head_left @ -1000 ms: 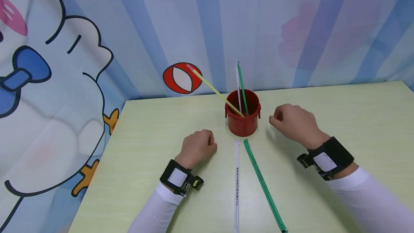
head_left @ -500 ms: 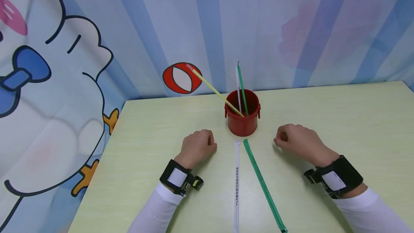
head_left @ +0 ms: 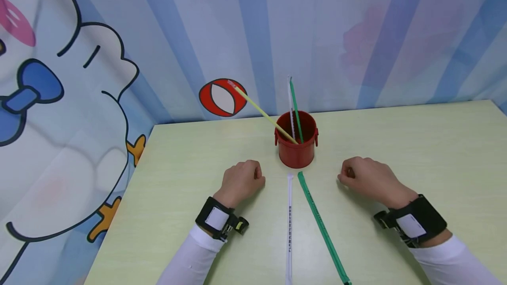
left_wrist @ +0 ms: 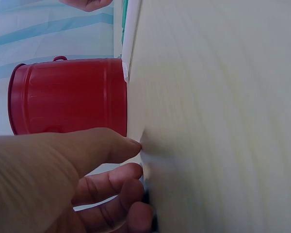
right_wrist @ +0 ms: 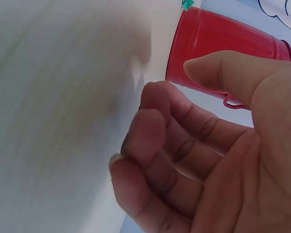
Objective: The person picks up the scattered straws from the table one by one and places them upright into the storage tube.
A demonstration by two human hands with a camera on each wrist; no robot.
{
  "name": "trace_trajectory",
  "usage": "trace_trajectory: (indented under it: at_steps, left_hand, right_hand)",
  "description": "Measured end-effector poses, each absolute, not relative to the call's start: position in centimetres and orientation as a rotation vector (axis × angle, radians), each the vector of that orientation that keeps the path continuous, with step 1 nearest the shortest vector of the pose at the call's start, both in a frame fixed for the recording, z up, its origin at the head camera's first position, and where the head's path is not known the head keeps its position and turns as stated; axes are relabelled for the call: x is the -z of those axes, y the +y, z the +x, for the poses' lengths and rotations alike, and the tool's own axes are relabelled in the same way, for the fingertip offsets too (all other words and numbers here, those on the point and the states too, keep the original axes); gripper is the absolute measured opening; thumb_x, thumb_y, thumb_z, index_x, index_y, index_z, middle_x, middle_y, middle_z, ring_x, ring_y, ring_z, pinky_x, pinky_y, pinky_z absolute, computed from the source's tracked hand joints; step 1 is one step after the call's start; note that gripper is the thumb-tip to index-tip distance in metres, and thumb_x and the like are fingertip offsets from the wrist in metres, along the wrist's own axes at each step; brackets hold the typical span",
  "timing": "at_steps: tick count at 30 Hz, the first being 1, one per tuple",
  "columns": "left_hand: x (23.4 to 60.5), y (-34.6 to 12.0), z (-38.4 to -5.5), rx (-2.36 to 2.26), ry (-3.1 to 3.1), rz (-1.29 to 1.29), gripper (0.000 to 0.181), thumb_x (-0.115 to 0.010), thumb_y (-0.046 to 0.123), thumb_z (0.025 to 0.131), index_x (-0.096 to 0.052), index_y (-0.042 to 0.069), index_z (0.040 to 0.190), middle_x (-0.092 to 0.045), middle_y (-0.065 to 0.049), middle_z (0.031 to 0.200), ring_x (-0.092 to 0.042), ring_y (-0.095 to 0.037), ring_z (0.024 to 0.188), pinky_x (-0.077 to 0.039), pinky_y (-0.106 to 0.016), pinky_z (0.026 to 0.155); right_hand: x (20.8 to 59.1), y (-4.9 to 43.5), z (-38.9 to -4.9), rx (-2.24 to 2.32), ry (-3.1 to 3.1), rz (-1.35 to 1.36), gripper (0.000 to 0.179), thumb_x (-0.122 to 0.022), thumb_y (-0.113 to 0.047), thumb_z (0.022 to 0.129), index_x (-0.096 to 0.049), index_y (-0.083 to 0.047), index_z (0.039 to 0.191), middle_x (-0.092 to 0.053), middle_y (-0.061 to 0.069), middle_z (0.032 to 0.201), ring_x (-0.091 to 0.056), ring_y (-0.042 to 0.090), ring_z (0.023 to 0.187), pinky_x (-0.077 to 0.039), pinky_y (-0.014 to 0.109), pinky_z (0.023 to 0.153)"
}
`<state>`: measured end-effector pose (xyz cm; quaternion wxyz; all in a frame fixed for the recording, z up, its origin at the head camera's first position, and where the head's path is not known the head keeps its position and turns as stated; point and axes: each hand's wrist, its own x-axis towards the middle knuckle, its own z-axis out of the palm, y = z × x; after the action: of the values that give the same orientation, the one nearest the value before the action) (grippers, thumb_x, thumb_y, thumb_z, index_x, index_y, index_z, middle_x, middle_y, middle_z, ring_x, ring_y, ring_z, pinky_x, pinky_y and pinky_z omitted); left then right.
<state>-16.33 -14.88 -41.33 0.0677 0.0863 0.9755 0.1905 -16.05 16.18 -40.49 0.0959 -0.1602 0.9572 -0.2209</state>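
Operator: I'm on the remote feed, and here's the person's left hand [head_left: 239, 181], low over the desk [head_left: 416, 144], fingers loosely bent, grasping nothing.

Spotter: And the right hand [head_left: 372, 180]?

Operator: Relaxed too! My right wrist view shows the fingers softly curled, the thumb well apart from them and nothing in the grip. I can't tell whether its fingertips meet the surface.

Spotter: Where's the bucket?

Operator: The red bucket [head_left: 296, 156] stands upright between the hands, farther back, touching neither. Three thin sticks are in it: a yellow stick [head_left: 261, 111] leaning far out over the left side of the rim, then a slim white stick [head_left: 291, 118] and a slim green stick [head_left: 296, 111], side by side and nearly upright.

Spotter: Anything lying down?

Operator: Two, I see! A lettered white stick [head_left: 289, 228] points straight at the bucket, and a longer-looking green stick [head_left: 322, 228] slants away to its right. Their far ends sit near each other, just in front of the bucket, and both lie between the hands.

Spotter: Behind all that?

Operator: A blue striped backdrop [head_left: 313, 34], with a red-and-white ball print [head_left: 222, 97] behind the yellow tip.
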Motion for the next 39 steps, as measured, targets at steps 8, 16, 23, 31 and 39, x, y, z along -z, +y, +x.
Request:
trace_trajectory:
  at_steps: [8,16,23,31,39]
  left_hand:
    - [41.4,-14.9,-16.4,-0.572,2.936,0.256,0.023,-0.07,0.018,0.091,-0.059,0.016,0.071,-0.054,0.003,0.064,-0.052,-0.014,0.062,-0.036,-0.028,0.055]
    - [41.3,-14.8,-16.4,-0.568,2.932,0.247,0.023,-0.07,0.018,0.092,-0.06,0.016,0.071,-0.054,0.003,0.064,-0.052,-0.014,0.062,-0.036,-0.028,0.055]
    - [41.2,-14.4,-16.2,-0.585,2.923,0.225,0.026,-0.071,0.025,0.093,-0.06,0.015,0.071,-0.052,0.002,0.062,-0.052,-0.015,0.06,-0.035,-0.027,0.054]
    - [40.7,-13.4,-15.7,-0.602,2.907,0.251,0.03,-0.071,0.03,0.094,-0.061,0.015,0.07,-0.05,0.003,0.06,-0.05,-0.013,0.059,-0.034,-0.026,0.053]
    - [40.7,-11.6,-14.8,-0.562,2.883,0.367,0.03,-0.072,0.032,0.093,-0.059,0.017,0.07,-0.05,0.005,0.06,-0.048,-0.011,0.059,-0.034,-0.025,0.053]
  right_hand:
    - [40.7,16.3,-16.2,0.648,2.825,-0.48,0.014,-0.064,-0.019,0.094,-0.065,-0.009,0.084,-0.058,0.0,0.068,-0.048,0.013,0.061,-0.037,0.029,0.054]
    - [41.1,16.5,-16.3,0.666,2.823,-0.481,0.014,-0.064,-0.018,0.094,-0.066,-0.008,0.085,-0.059,0.0,0.07,-0.049,0.014,0.062,-0.039,0.029,0.056]
    - [41.3,16.5,-16.3,0.675,2.845,-0.48,0.013,-0.063,-0.018,0.093,-0.066,-0.009,0.085,-0.059,-0.001,0.07,-0.05,0.014,0.063,-0.04,0.029,0.057]
    - [41.4,16.4,-16.3,0.675,2.857,-0.455,0.011,-0.063,-0.017,0.093,-0.066,-0.009,0.085,-0.058,-0.001,0.069,-0.05,0.014,0.064,-0.039,0.029,0.057]
    - [41.5,16.5,-16.2,0.682,2.873,-0.472,0.011,-0.062,-0.016,0.093,-0.066,-0.01,0.084,-0.058,-0.001,0.069,-0.049,0.014,0.063,-0.038,0.029,0.057]
